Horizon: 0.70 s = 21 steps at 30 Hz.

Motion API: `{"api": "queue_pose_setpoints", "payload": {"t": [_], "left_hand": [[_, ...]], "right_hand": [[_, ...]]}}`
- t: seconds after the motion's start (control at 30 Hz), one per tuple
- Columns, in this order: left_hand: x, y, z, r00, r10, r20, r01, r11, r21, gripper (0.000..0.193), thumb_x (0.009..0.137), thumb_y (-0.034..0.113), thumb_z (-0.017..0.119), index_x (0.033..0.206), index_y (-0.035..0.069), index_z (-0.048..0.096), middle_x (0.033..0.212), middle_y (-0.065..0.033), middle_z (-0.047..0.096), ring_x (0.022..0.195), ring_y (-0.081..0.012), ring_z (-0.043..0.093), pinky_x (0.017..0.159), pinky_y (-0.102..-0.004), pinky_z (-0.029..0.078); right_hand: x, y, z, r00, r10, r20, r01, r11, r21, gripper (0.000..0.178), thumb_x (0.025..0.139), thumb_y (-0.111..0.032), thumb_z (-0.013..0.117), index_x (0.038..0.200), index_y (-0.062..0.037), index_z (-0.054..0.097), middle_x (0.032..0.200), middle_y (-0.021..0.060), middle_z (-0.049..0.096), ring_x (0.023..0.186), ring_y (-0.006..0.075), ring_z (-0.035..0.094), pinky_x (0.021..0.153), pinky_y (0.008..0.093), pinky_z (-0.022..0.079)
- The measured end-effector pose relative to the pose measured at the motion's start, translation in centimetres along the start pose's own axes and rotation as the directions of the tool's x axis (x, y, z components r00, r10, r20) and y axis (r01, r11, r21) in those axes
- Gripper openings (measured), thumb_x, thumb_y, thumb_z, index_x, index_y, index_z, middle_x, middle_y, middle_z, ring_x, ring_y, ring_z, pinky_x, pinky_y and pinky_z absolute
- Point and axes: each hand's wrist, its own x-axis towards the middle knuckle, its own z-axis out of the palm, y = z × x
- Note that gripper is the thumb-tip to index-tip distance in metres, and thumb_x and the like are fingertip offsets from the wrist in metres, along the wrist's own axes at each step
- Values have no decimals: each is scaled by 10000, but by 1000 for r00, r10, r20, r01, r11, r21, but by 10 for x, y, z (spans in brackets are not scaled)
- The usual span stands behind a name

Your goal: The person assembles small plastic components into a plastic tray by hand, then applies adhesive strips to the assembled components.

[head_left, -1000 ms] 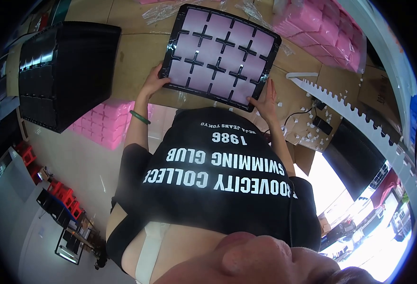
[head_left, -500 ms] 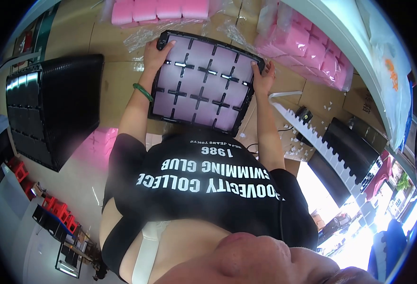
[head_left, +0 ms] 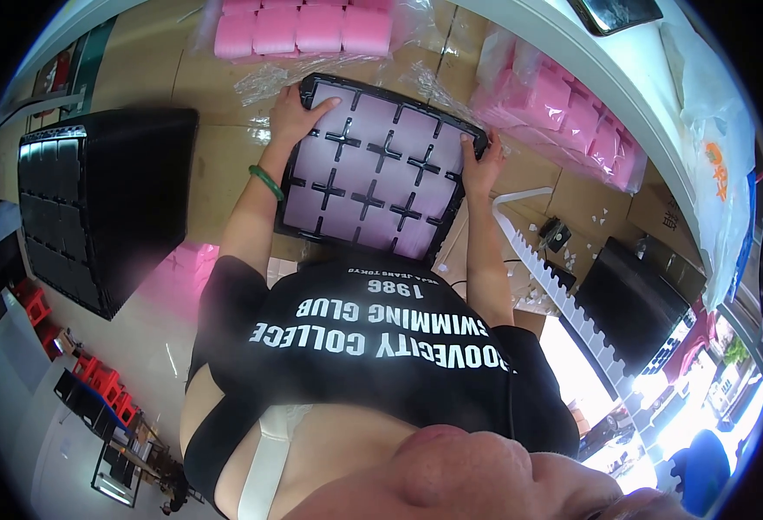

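Closest to you was your black shirt point(head_left: 364, 303), a soft cloth. Just past it, before your chest, lay the black tray point(head_left: 367, 204), a tilted rectangle of glossy, moulded plastic. Six cross-shaped ribs marked off twelve cells, four by three, filled with pale pink material point(head_left: 353, 168); you couldn't tell whether that was separate pieces. Both your hands were holding the tray: the left hand point(head_left: 293, 120) at its far left corner, below which one smooth green bangle point(head_left: 265, 182) circled your wrist, and the right hand point(head_left: 480, 165) at its far right corner. Each thumb pressed on top, the other fingers partly hidden.

To your right stood one pale strip point(head_left: 564, 295) with notched edges, beside white scraps point(head_left: 603, 217) too small to count. On your left rose one tall black stack point(head_left: 139, 191), its layers too dark to count. Beyond the tray, crinkled clear film point(head_left: 264, 80) lay on the brown surface point(head_left: 217, 87), near two film-wrapped pink bundles point(head_left: 303, 30), the left one cut off above.
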Motion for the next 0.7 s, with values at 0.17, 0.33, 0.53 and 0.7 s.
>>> {"api": "queue_pose_setpoints", "payload": {"t": [0.17,0.33,0.53,0.7], "left_hand": [[-10,7,2,964,-249,-93,242,967,-79,813,779,643,599,1256,-10,515,1126,-212,609,1078,-354,585,896,-435,463],[-73,-14,-10,966,-98,-240,73,991,-113,761,809,548,635,1282,-28,482,1117,-211,609,1020,-340,601,887,-418,465],[-170,-55,-3,882,-336,-330,240,924,-299,619,890,455,565,1252,-44,506,1109,-217,605,999,-341,601,883,-420,463],[-209,-50,-1,922,-315,-227,263,937,-232,588,932,460,480,1201,-56,563,1186,-267,562,1158,-370,512,999,-404,387]], "right_hand": [[-7,-15,-27,996,-69,-54,60,986,-157,708,750,-380,755,1283,-5,478,1156,199,576,1086,388,495,978,464,347],[-60,-37,-70,977,-205,58,213,954,-209,735,731,-370,763,1320,-50,460,1207,182,545,1132,389,462,987,479,333],[-149,-53,-78,910,-253,327,317,935,-159,1017,643,-412,814,1453,-93,290,1482,249,208,1367,450,187,1094,570,182],[-162,-31,-94,938,-182,295,264,927,-268,1092,619,-476,816,1481,-130,241,1500,269,147,1398,466,98,1116,583,116]]}}
